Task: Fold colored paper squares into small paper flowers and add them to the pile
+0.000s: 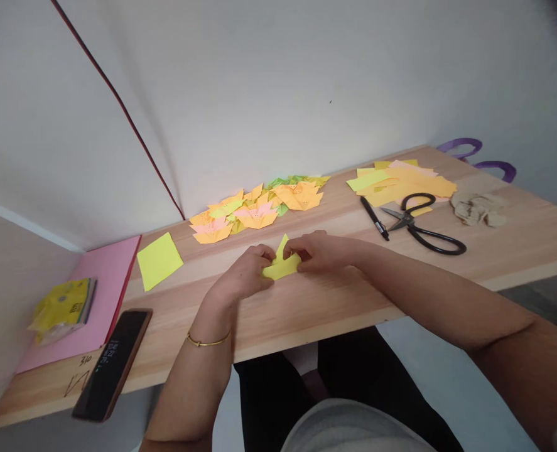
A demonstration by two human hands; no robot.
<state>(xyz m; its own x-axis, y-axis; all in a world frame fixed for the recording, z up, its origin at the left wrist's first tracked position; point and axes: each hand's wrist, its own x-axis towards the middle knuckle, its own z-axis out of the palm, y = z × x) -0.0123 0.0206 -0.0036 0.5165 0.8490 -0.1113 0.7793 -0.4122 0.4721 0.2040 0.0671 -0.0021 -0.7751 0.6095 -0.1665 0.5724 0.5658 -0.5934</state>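
A partly folded piece of yellow paper (282,269) rests on the wooden table (316,314), one pointed flap standing up from its middle. My left hand (246,273) grips its left end, fingers bent over it. At the right end, my right hand (316,250) pinches the same paper between thumb and fingers. Behind my hands lies a pile of folded orange, pink, yellow and green paper pieces (257,215), several with small dots drawn on them. To the left is a flat yellow paper square (160,260).
On the right lie a black pen (375,218), black-handled scissors (406,220), loose coloured paper (400,182), a crumpled beige cloth-like wad (478,208) and purple handles (497,168). Pink sheets (108,263), a yellow packet (66,307) and a phone (113,361) are left. A wall stands behind.
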